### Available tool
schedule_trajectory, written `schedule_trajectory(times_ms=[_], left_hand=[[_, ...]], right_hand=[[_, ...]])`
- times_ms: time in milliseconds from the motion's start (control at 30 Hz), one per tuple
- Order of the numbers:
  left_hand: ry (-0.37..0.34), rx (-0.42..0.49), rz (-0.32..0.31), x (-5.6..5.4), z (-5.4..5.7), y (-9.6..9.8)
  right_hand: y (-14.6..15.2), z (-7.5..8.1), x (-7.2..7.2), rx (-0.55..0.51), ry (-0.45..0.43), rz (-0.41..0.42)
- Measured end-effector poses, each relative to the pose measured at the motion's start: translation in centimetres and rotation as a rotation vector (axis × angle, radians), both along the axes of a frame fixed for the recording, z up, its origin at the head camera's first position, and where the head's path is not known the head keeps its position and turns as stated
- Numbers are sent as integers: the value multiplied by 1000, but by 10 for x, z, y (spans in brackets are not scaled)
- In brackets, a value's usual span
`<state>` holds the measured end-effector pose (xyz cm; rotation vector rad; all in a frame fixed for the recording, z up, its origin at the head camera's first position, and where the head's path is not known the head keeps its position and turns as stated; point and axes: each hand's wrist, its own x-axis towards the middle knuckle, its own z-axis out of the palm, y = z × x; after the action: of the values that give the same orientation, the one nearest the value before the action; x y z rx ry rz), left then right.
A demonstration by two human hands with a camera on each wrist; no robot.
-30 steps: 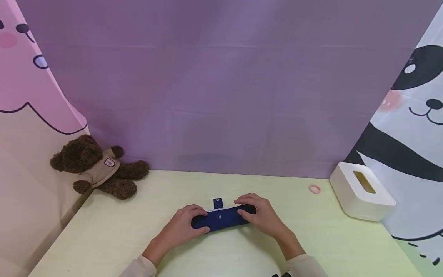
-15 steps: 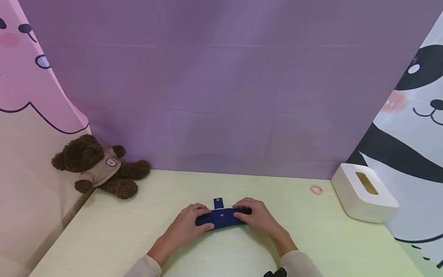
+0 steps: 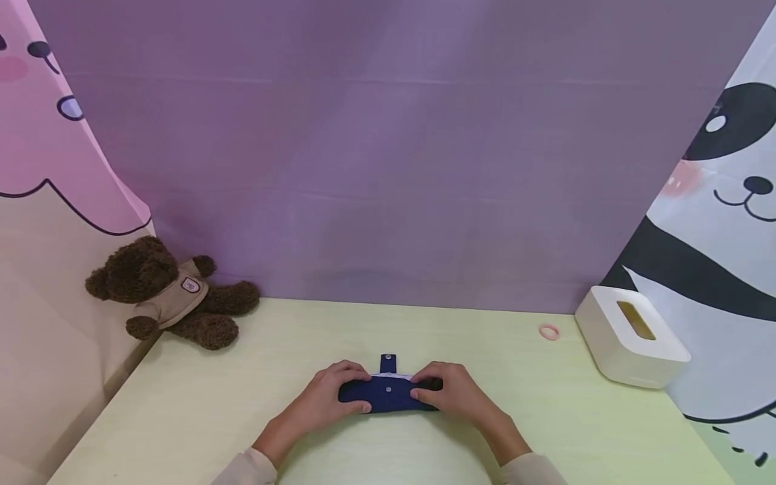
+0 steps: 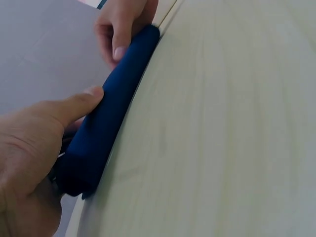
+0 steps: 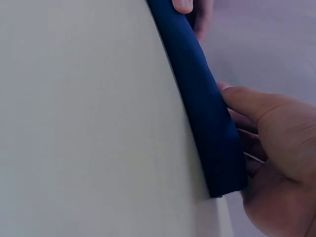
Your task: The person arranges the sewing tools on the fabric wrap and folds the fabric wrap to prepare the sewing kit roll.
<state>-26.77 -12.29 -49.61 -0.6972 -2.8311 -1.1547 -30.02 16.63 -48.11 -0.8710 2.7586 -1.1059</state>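
Note:
A long navy blue fabric pouch (image 3: 388, 399) lies on the table, its near side marked by a metal snap. A short strap (image 3: 388, 364) with its own snap points away from the person, unfastened. White shows along the pouch's upper edge. My left hand (image 3: 327, 397) grips the left end, thumb on the near face and fingers over the top edge. At the other end my right hand (image 3: 455, 394) holds it the same way. In the left wrist view, the pouch (image 4: 113, 103) looks rounded and thick; the right wrist view shows its end (image 5: 224, 168) beside the right palm. Its contents are hidden.
A brown teddy bear (image 3: 176, 289) lies at the table's back left corner. On the right stand a white tissue box (image 3: 633, 340) and, left of it, a small pink ring (image 3: 549, 331). A purple cloth (image 3: 388, 168) hangs behind the table (image 3: 303, 323).
The pouch has shifted slightly towards the person and lies more level, with more white showing at its upper edge. Both hands have kept hold of its ends.

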Motion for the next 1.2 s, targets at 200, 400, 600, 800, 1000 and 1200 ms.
schedule_trajectory(times_ms=[200, 400, 600, 800, 1000, 1200], left_hand=[[9, -23, -67, 1, -2, -2], [18, -32, -84, 0, -2, -3], [18, -18, -89, -2, -2, -2], [8, -17, -88, -2, -2, -1], [9, -16, -87, -1, -1, -2], [13, -17, -82, 0, -1, -2]], right_hand=[[4, 15, 2, -7, -75, 43], [-8, 22, -16, -57, -132, -22], [-23, 12, -31, -109, -153, -63], [-31, -4, -38, -109, -141, -135], [-34, -10, -42, -76, -125, -143], [-37, -9, -41, -27, -89, -120]])
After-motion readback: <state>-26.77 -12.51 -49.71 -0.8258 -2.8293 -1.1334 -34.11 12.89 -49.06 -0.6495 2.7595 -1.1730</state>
